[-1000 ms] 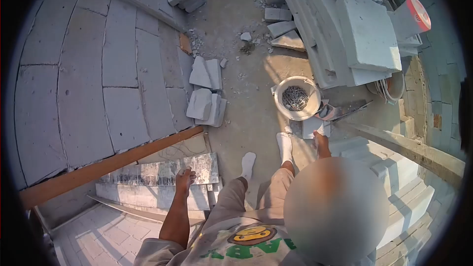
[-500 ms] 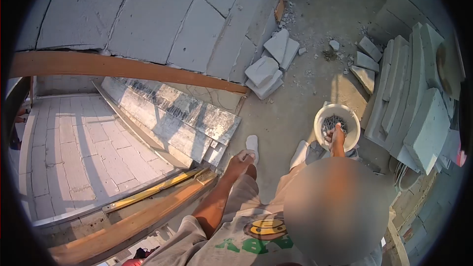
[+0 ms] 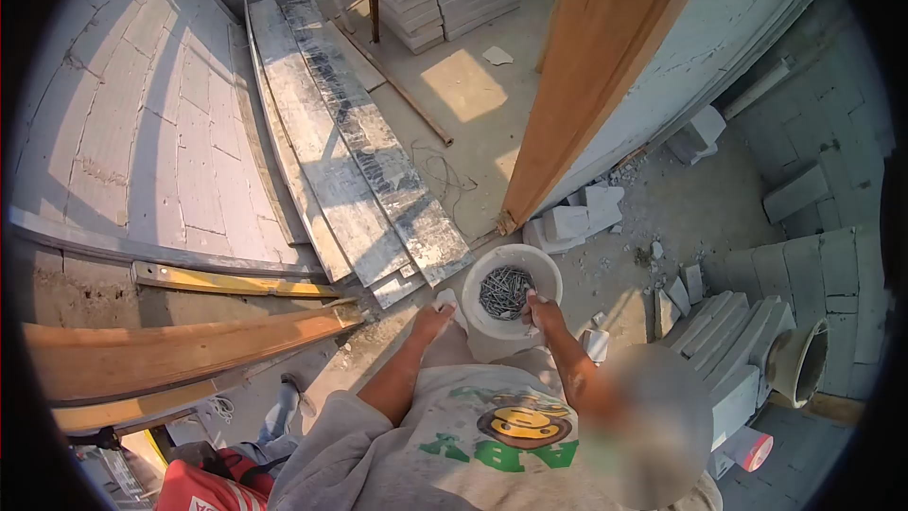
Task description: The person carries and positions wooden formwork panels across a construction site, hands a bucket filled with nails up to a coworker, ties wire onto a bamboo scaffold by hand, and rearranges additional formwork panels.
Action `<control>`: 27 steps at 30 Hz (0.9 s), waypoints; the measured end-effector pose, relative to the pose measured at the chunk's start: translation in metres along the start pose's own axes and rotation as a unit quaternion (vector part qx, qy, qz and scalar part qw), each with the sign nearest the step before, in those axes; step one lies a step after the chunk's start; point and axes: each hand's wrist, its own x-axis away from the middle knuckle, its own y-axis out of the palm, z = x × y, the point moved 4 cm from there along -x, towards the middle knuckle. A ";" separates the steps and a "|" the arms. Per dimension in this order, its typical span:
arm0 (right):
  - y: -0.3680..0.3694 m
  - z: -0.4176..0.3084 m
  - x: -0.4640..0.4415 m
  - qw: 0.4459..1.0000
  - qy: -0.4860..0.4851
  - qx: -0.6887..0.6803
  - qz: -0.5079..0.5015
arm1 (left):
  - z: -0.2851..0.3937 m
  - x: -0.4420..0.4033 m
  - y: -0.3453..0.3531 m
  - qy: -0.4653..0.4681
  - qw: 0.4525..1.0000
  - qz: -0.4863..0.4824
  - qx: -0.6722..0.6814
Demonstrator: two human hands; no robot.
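Note:
A white bucket (image 3: 474,310) stands out just ahead of my body, with a heap of grey metal nails (image 3: 505,292) inside it. My right hand (image 3: 541,312) is closed on the near right side of the bucket's rim. To the left of the bucket, my left hand (image 3: 434,319) hangs near my knee with its fingers curled in. Whether anything is inside those fingers is hidden. A white sock or shoe (image 3: 446,299) shows just beyond the left hand.
A wooden post (image 3: 605,66) rises beyond the bucket. Stained boards (image 3: 350,170) lean along the left block wall (image 3: 142,123). A yellow level (image 3: 227,282) lies near a wooden beam (image 3: 189,355). Stacked slabs (image 3: 719,336) and broken blocks (image 3: 567,222) are rightward. Another person's leg (image 3: 279,414) shows lower left.
My view has swung to the right side of the boards. My right hand has gone from among the nails to the bucket's rim, and the bucket is now in front of me.

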 end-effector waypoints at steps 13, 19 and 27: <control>0.228 -0.257 -0.028 0.984 -0.109 0.025 -0.137 | 0.100 -0.038 -0.208 0.014 0.950 0.153 0.271; 0.264 -0.337 -0.144 0.986 -0.138 0.024 -0.093 | 0.078 -0.072 -0.222 -0.037 0.934 0.194 0.297; 0.247 -0.364 -0.402 0.982 -0.169 -0.064 0.062 | 0.002 -0.167 -0.230 -0.208 0.922 0.053 0.323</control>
